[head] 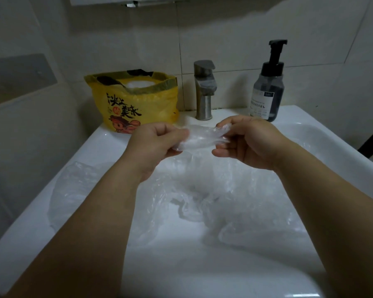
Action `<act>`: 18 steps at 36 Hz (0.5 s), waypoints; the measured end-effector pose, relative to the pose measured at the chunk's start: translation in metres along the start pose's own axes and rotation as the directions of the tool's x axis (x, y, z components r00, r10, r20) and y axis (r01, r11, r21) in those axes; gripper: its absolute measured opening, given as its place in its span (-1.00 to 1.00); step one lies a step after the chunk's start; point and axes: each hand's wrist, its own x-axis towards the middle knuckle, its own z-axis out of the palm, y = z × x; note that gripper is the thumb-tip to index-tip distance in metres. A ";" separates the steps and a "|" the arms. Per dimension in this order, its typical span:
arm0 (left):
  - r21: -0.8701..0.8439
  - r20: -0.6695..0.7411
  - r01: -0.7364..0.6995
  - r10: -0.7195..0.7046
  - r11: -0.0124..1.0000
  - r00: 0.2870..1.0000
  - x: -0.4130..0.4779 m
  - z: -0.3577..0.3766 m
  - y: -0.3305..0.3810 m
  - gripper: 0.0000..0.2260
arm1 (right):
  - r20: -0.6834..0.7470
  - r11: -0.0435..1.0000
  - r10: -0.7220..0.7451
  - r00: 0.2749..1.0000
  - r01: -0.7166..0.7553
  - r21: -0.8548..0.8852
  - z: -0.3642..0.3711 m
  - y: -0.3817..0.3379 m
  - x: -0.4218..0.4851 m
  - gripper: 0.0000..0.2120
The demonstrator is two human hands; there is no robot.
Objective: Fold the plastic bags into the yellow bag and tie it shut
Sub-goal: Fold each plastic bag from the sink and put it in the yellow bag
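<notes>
Presently a clear bag (199, 139) is pinched between the left hand (154, 145) and right hand (249, 141), mid-fold; next it must be tucked into the yellow bag (136, 102), far left

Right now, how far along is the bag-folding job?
Partly done: the yellow bag holds some white plastic and stands open. In hand: the left hand and right hand pinch a half-folded clear bag. Left: loose bags in the sink, then tying.

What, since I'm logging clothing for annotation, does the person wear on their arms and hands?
Nothing visible: the left hand and right hand are ungloved. Both forearms are bare to the frame edge, with no sleeve, watch or bracelet showing.
</notes>
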 end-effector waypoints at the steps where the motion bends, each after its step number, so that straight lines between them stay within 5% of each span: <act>1: 0.024 0.001 -0.010 0.010 1.000 1.000 0.000 0.001 -0.001 -0.90 | 0.006 1.000 0.008 1.000 -0.008 0.018 0.000 0.000 0.000 -0.77; 5: -0.027 -0.006 0.001 -0.001 1.000 1.000 0.000 0.000 0.000 -0.79 | -0.004 0.998 -0.002 1.000 0.002 0.057 -0.001 0.000 0.001 -0.78; 9: -0.072 0.034 0.010 -0.008 0.997 0.999 -0.001 0.000 0.001 -0.72 | -0.049 0.994 -0.048 0.998 0.042 -0.104 0.001 0.006 0.004 -0.95; 18: -0.148 0.125 0.140 -0.122 0.979 0.985 -0.006 0.001 0.006 -0.79 | -0.056 0.991 -0.024 0.998 0.017 -0.129 -0.003 0.001 0.001 -0.76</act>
